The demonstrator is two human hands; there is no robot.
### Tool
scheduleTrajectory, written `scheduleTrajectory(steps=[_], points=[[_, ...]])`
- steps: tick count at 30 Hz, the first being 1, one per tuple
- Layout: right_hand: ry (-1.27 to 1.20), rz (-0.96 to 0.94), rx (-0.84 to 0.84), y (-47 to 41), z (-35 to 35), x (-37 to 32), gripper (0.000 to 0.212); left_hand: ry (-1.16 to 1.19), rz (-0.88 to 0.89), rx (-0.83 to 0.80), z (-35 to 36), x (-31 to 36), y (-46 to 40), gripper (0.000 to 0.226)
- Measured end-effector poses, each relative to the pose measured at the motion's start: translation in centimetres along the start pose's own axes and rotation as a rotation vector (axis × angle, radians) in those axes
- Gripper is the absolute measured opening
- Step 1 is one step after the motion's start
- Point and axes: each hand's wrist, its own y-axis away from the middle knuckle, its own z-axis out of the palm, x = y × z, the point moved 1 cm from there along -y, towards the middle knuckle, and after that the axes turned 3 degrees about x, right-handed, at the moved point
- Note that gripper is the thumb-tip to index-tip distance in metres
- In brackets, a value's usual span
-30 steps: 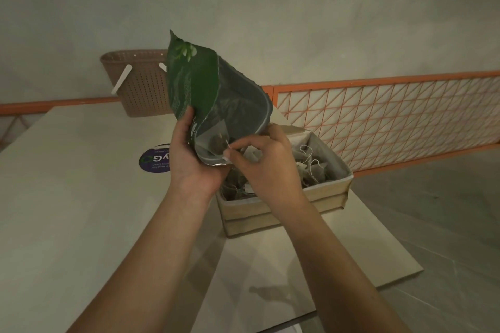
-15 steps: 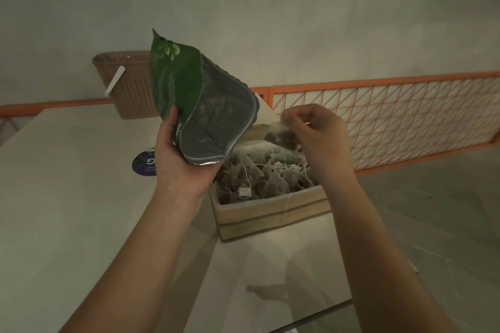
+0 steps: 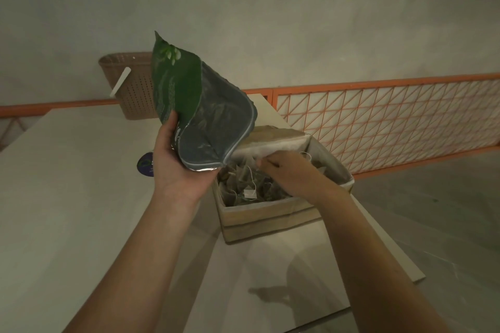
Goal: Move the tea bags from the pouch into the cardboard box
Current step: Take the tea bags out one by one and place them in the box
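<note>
Left hand point(image 3: 180, 170) grips the green pouch point(image 3: 200, 116) mid-frame, its open mouth blocking the cardboard box point(image 3: 270, 217) corner. Right hand point(image 3: 290, 174) sits over the tea bags point(image 3: 243, 184), fingers curled; can't tell if they're holding one. Brown basket point(image 3: 130, 86) upper left on the bench point(image 3: 67, 197).

Right grip point(image 3: 286, 173) sits low inside cardboard box point(image 3: 270, 217), over heaped tea bags point(image 3: 243, 184). Just left of it, mouth of green pouch point(image 3: 205, 127) overhangs box's left end, held tilted by left grip point(image 3: 178, 170); passage leftward blocked. Beyond it, raised box flap point(image 3: 273, 138); right of it, box wall. Way out: straight up. Near side of it, bare desk point(image 3: 67, 211). Far behind left grip, basket point(image 3: 130, 86); orange railing point(image 3: 378, 116) well right.
</note>
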Motion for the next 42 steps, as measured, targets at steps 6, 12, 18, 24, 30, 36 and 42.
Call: scheduleTrajectory(steps=[6,12,18,24,30,36,42], points=[[0.051,-0.060,0.221,0.4,-1.1,-0.4,0.013,-0.021,0.032,0.010,-0.1,0.7,0.4,0.052],[0.030,-0.067,-0.069,1.3,0.0,-2.3,0.022,-0.020,0.047,0.019,0.1,1.1,1.0,0.048],[0.128,-0.021,0.058,0.3,0.8,-3.6,0.011,-0.041,0.045,0.016,0.0,1.1,1.2,0.050],[-0.031,-0.092,0.376,0.4,1.2,-4.2,0.019,-0.084,0.060,0.012,-0.2,1.5,1.3,0.052],[0.087,-0.182,0.000,1.2,1.1,-3.6,0.035,-0.081,0.063,0.029,-0.4,1.5,1.1,0.053],[0.110,-0.106,0.305,2.8,-1.0,-0.9,0.019,-0.070,0.033,0.020,-0.3,1.1,1.1,0.052],[0.135,0.076,-0.040,3.5,-2.8,0.7,0.037,-0.085,0.037,0.027,-0.2,1.1,1.2,0.052]])
